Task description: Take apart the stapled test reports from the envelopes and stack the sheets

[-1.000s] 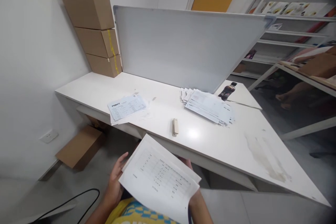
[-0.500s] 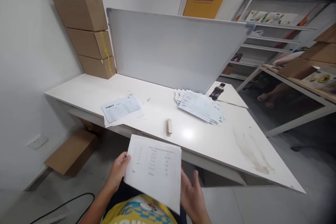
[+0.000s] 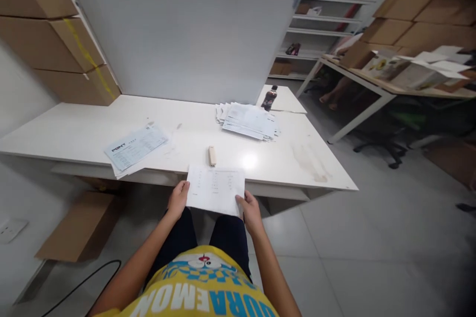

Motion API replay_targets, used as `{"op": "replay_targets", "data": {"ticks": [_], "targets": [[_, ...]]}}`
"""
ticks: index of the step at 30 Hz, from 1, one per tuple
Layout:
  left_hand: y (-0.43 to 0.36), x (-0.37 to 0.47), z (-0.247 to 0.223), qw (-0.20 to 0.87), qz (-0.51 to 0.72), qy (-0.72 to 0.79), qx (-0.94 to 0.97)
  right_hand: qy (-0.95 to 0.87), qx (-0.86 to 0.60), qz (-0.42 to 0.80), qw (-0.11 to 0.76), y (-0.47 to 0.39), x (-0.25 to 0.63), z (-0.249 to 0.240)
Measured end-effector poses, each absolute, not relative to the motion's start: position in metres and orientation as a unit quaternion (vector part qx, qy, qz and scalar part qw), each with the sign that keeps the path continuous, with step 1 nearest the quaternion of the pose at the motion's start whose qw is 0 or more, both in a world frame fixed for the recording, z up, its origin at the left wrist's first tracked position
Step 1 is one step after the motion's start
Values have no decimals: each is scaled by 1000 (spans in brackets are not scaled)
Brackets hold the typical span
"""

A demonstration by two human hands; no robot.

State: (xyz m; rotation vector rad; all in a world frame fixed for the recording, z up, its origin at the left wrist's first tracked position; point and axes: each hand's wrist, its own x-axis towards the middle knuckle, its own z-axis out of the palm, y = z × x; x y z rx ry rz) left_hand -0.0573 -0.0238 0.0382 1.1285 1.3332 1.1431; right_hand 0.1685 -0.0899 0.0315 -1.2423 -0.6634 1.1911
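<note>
Between my hands is a printed sheet of paper (image 3: 214, 189), possibly several stacked sheets, held over the table's front edge. My left hand (image 3: 179, 199) pinches its left side, and my right hand (image 3: 250, 210) grips the right side with the thumb on top. Just beyond the paper lies a small beige stapler (image 3: 211, 156) on the white table (image 3: 189, 133). To the left rests a small pile of printed forms (image 3: 136, 148), its front corner sticking out past the edge. Further back on the right is a larger, uneven stack of papers (image 3: 247, 121).
A whiteboard (image 3: 178, 39) stands along the table's back, with stacked cardboard boxes (image 3: 67, 44) at its left. A dark drink bottle (image 3: 269, 99) is at the back right. Behind are shelves (image 3: 320, 20) and another table with boxes (image 3: 394, 29). Another person's feet (image 3: 329, 101) show there.
My right hand, open beside the paper before, now grips its right side. The paper has moved forward and lies flatter. My view has turned down and to the right.
</note>
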Motion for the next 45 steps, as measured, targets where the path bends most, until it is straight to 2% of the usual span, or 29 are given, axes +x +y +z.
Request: {"op": "replay_targets", "data": {"ticks": [3, 6, 10, 13, 17, 21, 29, 39, 45], "targets": [[-11, -44, 39, 545, 471, 529, 450, -306, -540, 496, 608, -73, 187, 35], [-8, -33, 35, 576, 471, 506, 437, -358, -583, 452, 573, -64, 206, 40], [-8, -16, 27, 563, 480, 508, 442, -498, -685, 196, 495, -65, 215, 58], [-8, 1, 26, 549, 488, 518, 439, -624, -642, 77, 438, -63, 200, 81], [-8, 21, 29, 572, 489, 507, 421, -742, -566, 75, 350, -33, 166, 100], [-8, 27, 28, 576, 497, 498, 416, -794, -533, 79, 281, 6, 148, 85], [-3, 16, 20, 601, 502, 473, 403, -781, -523, 52, 337, 14, 140, 40], [-11, 14, 20, 596, 537, 469, 370, -819, -518, -25, 244, 12, 139, 64], [-39, -20, 30, 526, 635, 486, 289, -811, -480, 0, 334, -32, 134, 82]]}}
